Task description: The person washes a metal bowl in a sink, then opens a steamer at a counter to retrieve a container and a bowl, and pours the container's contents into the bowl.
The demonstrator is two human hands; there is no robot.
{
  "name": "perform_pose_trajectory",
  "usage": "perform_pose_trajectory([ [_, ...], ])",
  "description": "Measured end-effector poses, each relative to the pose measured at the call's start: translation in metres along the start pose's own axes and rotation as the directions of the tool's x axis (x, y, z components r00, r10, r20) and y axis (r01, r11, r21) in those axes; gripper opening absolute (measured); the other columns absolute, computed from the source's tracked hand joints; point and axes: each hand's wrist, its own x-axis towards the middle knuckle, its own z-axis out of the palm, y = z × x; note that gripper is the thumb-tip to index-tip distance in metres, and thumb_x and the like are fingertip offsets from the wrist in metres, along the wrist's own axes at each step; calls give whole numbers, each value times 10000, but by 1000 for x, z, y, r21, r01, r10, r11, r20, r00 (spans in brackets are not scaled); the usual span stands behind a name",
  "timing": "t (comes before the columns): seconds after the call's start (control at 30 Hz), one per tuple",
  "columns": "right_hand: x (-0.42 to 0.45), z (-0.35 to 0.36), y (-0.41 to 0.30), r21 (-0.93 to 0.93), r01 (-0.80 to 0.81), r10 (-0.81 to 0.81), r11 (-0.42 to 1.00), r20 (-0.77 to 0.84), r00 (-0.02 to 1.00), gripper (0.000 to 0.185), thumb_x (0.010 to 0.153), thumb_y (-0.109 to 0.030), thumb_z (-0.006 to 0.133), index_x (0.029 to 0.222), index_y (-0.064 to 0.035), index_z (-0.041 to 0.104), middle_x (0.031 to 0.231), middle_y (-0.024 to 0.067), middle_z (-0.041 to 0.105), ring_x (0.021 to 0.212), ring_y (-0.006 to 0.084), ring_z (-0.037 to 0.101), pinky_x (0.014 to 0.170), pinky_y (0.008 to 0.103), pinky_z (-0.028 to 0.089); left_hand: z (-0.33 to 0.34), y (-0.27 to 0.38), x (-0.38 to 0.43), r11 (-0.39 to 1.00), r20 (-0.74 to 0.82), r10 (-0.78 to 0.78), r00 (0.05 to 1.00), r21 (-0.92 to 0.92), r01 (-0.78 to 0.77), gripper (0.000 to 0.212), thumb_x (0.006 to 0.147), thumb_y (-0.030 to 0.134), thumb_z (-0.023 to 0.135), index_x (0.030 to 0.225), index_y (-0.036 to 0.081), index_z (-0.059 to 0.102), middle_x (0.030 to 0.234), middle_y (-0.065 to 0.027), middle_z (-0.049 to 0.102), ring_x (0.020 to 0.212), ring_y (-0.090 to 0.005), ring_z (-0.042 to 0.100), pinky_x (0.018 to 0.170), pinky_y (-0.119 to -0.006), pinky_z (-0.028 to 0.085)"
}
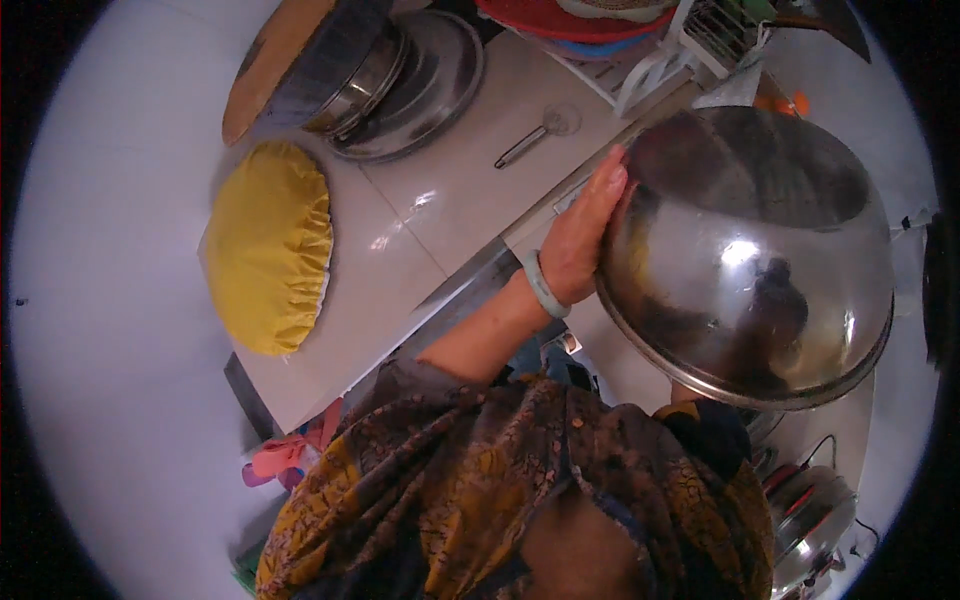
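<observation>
My left hand [581, 232], with a pale bangle [544, 285] at its wrist, presses its palm and fingers against the left side of a large shiny metal bowl [742, 285]. The bowl is tilted, its rounded outside and flat base facing up towards the camera. My right hand is hidden behind the bowl; only a bit of that forearm shows below the rolled rim. Left of the bowl, a wire whisk [536, 139] with a metal handle lies on the tiled countertop [405, 217].
A yellow elastic-edged cloth cover [270, 251] lies on the counter's left part. Stacked metal pans [442, 90] stand at the back left. A white rack [637, 82] holds red and blue items at the back. Shiny metal pots [814, 525] are at the lower right.
</observation>
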Motion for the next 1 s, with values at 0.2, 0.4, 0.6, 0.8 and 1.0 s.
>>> perform_pose_trajectory([
  [0.2, -4, -5, -3, 33, -18, 18, 999, -22, 1000, 338, 784, -119, 477, 1112, -92, 556, 1018, 181, 588, 895, 354, 576, 758, 434, 468, 5, 17, 14, 683, 85, -514, 854, -563, 467, 492, 950, 275, 287, 1372, 35, 209, 1426, -116, 216, 1301, -227, 228, 1067, -346, 176],
  [0.4, 0, -7, -11, 79, -53, 56, 995, -29, 998, 348, 781, -118, 480, 1121, -94, 553, 1019, 177, 589, 897, 353, 575, 759, 434, 467, -9, 40, 31, 404, 266, -506, 820, -767, 498, 476, 961, 264, 241, 1376, 32, 205, 1388, -92, 282, 1250, -199, 312, 1047, -329, 223],
  [0.6, -5, -12, -14, 124, -86, 92, 989, -45, 995, 358, 778, -117, 483, 1129, -96, 549, 1021, 174, 590, 899, 353, 574, 761, 435, 467, -5, 33, 28, 482, 101, -628, 772, -728, 488, 496, 954, 353, 240, 1360, 69, 265, 1352, -62, 338, 1222, -183, 346, 1028, -326, 259],
  [0.8, -11, -14, -18, 136, -109, 115, 985, -35, 993, 368, 775, -116, 485, 1137, -98, 546, 1023, 170, 590, 900, 352, 574, 763, 435, 466, -5, 22, 14, 609, 73, -356, 932, -738, 291, 490, 953, 346, 255, 1355, 65, 277, 1344, -59, 345, 1219, -179, 347, 1027, -326, 260],
  [1.0, -3, -10, -36, 38, -40, 40, 998, 3, 999, 378, 772, -116, 488, 1146, -101, 542, 1025, 166, 591, 902, 351, 573, 764, 436, 466, -19, 27, 12, 461, 82, -638, 766, -756, 465, 471, 958, 277, 254, 1362, 33, 252, 1376, -85, 302, 1253, -190, 303, 1048, -327, 217],
])
